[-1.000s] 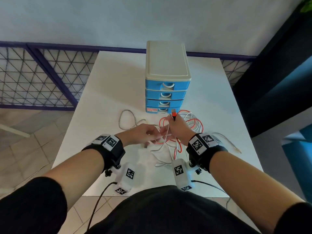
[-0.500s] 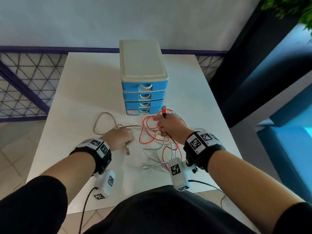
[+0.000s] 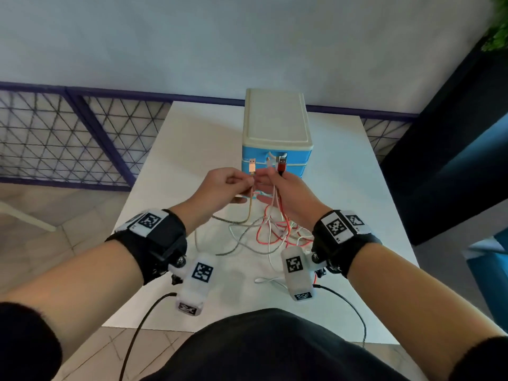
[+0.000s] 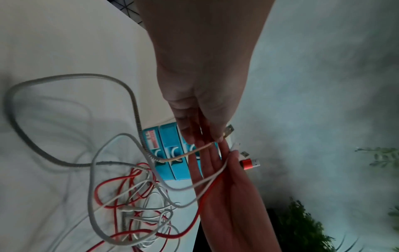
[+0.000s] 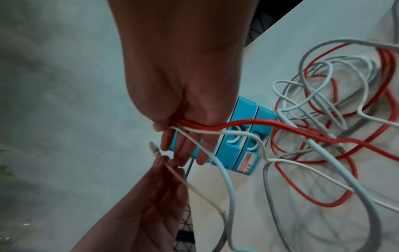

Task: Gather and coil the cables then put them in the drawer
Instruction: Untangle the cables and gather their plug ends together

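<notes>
Both hands are raised in front of the blue drawer unit [image 3: 276,125], whose drawers are all closed. My left hand [image 3: 247,182] pinches a braided grey cable [image 3: 248,213] just below its gold USB plug [image 3: 251,167]. My right hand [image 3: 270,177] grips the red cable [image 3: 286,218] and white cables [image 3: 273,199] under their plugs, the red plug [image 3: 281,162] pointing up. The rest of the cables hang down into a loose tangle [image 3: 269,235] on the white table [image 3: 192,138]. The right wrist view shows the red cable [image 5: 248,121] and a white one pinched under my thumb.
The drawer unit stands at the table's back centre. A wire lattice fence [image 3: 55,138] runs along the left, a dark wall [image 3: 453,160] stands at the right, and a plant [image 3: 499,34] shows at the top right. Black camera cords [image 3: 143,325] hang off the near table edge.
My left hand lifted the braided cable's plug end off the table and brought it up beside my right hand. My right hand rose with the red and white cables, pulling the tangle upward.
</notes>
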